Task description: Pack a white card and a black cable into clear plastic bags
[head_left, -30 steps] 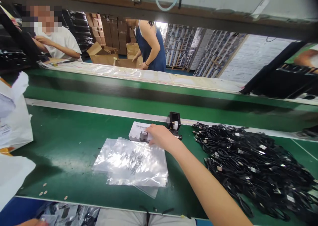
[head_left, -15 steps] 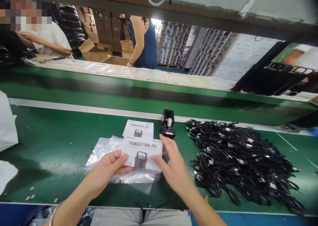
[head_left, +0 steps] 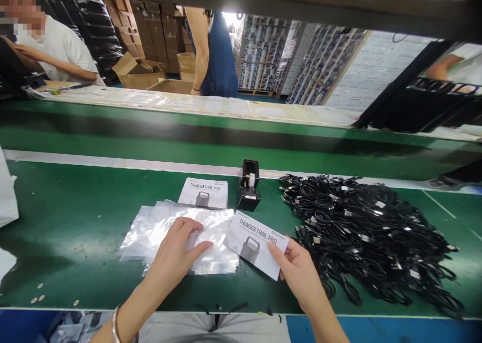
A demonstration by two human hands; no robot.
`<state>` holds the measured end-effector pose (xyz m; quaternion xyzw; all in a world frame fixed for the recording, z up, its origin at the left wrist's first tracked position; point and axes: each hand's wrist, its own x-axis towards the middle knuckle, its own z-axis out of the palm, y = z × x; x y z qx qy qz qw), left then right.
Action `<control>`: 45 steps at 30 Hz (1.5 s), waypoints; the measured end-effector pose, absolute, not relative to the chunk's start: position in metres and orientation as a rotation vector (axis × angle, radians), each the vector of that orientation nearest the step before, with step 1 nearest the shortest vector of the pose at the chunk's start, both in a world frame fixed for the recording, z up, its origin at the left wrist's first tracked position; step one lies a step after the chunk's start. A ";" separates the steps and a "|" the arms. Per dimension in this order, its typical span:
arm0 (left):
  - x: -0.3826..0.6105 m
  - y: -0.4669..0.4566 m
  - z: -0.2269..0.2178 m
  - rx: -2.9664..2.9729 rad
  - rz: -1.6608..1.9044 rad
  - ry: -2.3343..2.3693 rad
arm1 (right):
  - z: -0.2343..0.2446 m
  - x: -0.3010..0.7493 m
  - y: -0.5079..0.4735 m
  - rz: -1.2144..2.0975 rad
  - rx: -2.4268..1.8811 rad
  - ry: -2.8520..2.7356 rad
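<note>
My right hand point(head_left: 300, 270) pinches the right end of a white printed booklet point(head_left: 241, 231) marked "Thunder Trail Pro", thumb on top and fingers beneath. The booklet is tilted, its left edge close to a pile of clear plastic bags point(head_left: 220, 256). Over those bags rests my left hand point(head_left: 176, 250), thumb and fingers apart with nothing held between them; whether its fingertips press on the top bag I cannot tell. Behind the bags lies a stack of matching booklets point(head_left: 211, 188).
A black tape dispenser point(head_left: 248, 185) stands right of the stack. A large heap of black cables point(head_left: 361, 242) covers the right of the green table point(head_left: 94, 222). White sheeting point(head_left: 6, 197) lies at the left edge. Two people point(head_left: 68, 51) are beyond the raised ledge point(head_left: 150, 102).
My right hand has drawn the booklet rightward and turned it clockwise. My left hand has let go of the booklet and is now over the bags. The view has shifted slightly.
</note>
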<state>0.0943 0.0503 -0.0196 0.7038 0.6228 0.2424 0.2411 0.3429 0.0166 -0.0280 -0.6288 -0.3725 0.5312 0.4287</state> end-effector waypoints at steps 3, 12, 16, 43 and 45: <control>0.106 0.053 -0.018 1.994 0.564 1.790 | -0.026 0.340 0.017 1.364 -1.552 -0.925; 0.109 0.050 -0.014 2.081 0.470 1.685 | -0.024 0.323 0.007 1.336 -1.506 -0.840; 0.109 0.045 -0.015 2.115 0.516 1.654 | -0.032 0.317 0.005 1.288 -1.511 -0.898; 0.128 0.030 -0.022 2.087 0.659 1.702 | -0.027 0.317 -0.009 1.222 -1.591 -0.852; 0.129 0.027 -0.025 2.069 0.732 1.709 | -0.026 0.316 -0.013 1.275 -1.598 -0.806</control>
